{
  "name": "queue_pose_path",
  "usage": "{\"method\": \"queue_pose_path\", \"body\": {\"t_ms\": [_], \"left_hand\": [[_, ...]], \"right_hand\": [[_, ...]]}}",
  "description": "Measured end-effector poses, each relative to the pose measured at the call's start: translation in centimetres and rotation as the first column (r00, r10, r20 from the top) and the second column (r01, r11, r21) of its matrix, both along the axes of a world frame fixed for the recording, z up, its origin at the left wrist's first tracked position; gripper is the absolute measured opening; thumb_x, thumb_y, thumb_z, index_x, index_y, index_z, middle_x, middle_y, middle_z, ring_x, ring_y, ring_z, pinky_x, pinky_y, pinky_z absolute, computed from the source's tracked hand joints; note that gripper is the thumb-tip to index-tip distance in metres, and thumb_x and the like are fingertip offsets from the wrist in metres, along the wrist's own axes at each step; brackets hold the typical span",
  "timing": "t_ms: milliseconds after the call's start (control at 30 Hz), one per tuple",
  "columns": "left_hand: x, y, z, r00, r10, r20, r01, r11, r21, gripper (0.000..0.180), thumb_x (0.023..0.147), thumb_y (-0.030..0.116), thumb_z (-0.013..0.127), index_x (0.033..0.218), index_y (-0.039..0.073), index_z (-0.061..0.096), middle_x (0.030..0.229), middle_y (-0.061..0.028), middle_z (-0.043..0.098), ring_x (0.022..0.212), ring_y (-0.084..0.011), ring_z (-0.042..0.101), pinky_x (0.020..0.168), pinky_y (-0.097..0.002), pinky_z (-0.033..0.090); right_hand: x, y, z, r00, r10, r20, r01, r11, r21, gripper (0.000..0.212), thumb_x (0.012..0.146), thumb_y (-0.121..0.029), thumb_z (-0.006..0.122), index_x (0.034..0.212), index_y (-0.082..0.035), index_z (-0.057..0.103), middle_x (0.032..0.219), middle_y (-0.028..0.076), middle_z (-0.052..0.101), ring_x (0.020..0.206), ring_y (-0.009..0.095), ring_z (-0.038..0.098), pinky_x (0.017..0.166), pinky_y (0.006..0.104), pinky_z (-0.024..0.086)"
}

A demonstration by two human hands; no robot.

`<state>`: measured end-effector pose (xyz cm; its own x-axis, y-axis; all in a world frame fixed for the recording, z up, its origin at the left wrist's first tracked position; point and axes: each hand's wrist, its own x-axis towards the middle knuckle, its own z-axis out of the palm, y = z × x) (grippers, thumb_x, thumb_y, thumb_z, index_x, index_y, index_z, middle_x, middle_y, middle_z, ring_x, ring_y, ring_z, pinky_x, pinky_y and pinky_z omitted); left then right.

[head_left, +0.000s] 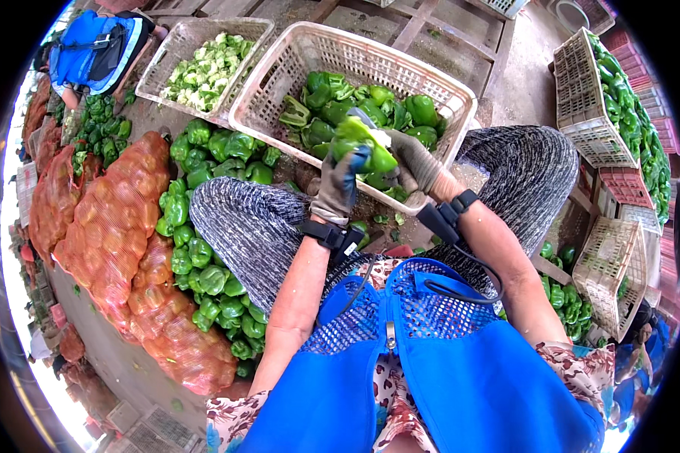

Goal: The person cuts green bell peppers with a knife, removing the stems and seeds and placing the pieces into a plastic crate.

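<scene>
My left hand [336,181], in a grey and blue work glove, is closed around a green bell pepper [374,153] whose pale inside shows near the top. My right hand [415,160], also gloved, is closed against the pepper's right side. A narrow grey blade [363,117] shows at the pepper's upper edge and looks like a knife's; its handle is hidden by the right hand. Both hands are above the near side of a white plastic crate [279,57], which holds several green bell peppers [340,102], some of them cut open.
A smaller crate [159,72] of pale green pepper cores [208,72] stands at the far left. Whole peppers [211,279] lie heaped beside my left leg, next to orange net sacks [113,234]. Stacked crates [593,106] rise at right. Another person [98,45] works at far left.
</scene>
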<state>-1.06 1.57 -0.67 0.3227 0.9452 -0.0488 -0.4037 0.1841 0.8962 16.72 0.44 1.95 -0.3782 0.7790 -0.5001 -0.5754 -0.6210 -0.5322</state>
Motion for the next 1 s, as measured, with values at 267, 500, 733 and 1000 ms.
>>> {"method": "queue_pose_path", "body": {"t_ms": [267, 500, 733, 1000], "left_hand": [[-1.4, 1.7, 10.1, 0.430, 0.556, -0.711, 0.623, 0.387, 0.680, 0.062, 0.079, 0.025, 0.065, 0.135, 0.009, 0.047, 0.136, -0.0127, 0.049, 0.119, -0.0279, 0.051, 0.107, -0.0414, 0.037], [0.0, 2.0, 9.6, -0.032, 0.289, -0.957, 0.957, 0.286, 0.055, 0.063, 0.073, 0.029, 0.071, 0.130, 0.011, 0.050, 0.121, -0.0141, 0.058, 0.109, -0.0309, 0.058, 0.094, -0.0416, 0.045], [-0.5, 2.0, 5.1, 0.910, -0.315, -0.271, 0.326, 0.945, -0.004, 0.037, 0.084, 0.012, 0.061, 0.120, 0.005, 0.055, 0.104, -0.0040, 0.062, 0.091, -0.0109, 0.059, 0.083, -0.0247, 0.048], [1.0, 1.5, 3.2, 0.910, -0.246, -0.334, 0.250, 0.968, -0.033, 0.038, 0.083, 0.009, 0.064, 0.119, 0.001, 0.054, 0.105, -0.0019, 0.061, 0.095, -0.0107, 0.056, 0.086, -0.0255, 0.047]], "right_hand": [[-0.5, -0.1, 6.8, 0.973, -0.096, 0.210, 0.135, 0.974, -0.182, 0.021, 0.093, -0.023, 0.047, 0.100, -0.005, 0.054, 0.074, 0.003, 0.061, 0.047, 0.009, 0.053, 0.039, 0.0237, 0.044], [1.1, 0.6, -1.3, 0.924, -0.009, 0.381, 0.058, 0.992, -0.116, 0.015, 0.081, -0.025, 0.059, 0.078, -0.010, 0.057, 0.052, 0.001, 0.050, 0.031, 0.012, 0.042, 0.027, 0.0261, 0.029], [1.1, 1.1, 5.5, 0.956, 0.115, 0.271, -0.094, 0.991, -0.091, 0.034, 0.092, -0.043, 0.059, 0.099, -0.010, 0.062, 0.068, -0.001, 0.062, 0.041, 0.008, 0.052, 0.033, 0.0212, 0.035], [2.0, 0.6, 3.9, 0.898, 0.158, 0.410, -0.171, 0.985, -0.006, 0.036, 0.091, -0.041, 0.058, 0.105, -0.008, 0.064, 0.070, -0.003, 0.059, 0.050, 0.005, 0.052, 0.040, 0.0193, 0.036]]}}
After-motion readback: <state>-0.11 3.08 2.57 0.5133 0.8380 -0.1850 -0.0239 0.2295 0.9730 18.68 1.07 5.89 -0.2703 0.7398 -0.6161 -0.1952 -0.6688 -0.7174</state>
